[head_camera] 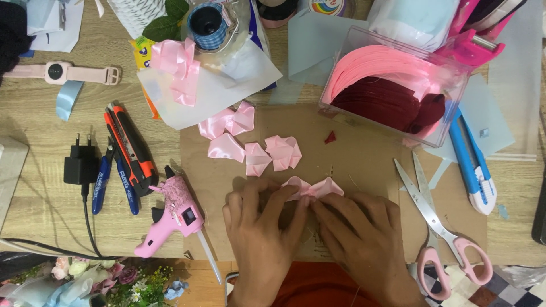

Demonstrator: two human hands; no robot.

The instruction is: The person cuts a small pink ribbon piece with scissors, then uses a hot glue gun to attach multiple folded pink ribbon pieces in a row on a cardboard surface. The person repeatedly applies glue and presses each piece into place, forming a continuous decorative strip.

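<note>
Both hands press on a folded pink ribbon piece [314,187] lying just left of the scissors [441,227]: left hand [259,239] and right hand [364,239], fingers loosely curled, pinch it together against the counter [45,193].

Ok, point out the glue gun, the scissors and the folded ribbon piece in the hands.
glue gun [173,219], head view, pink body.
scissors [427,211], head view, blades near the pivot.
ribbon piece [325,186], head view, right fold.
</note>
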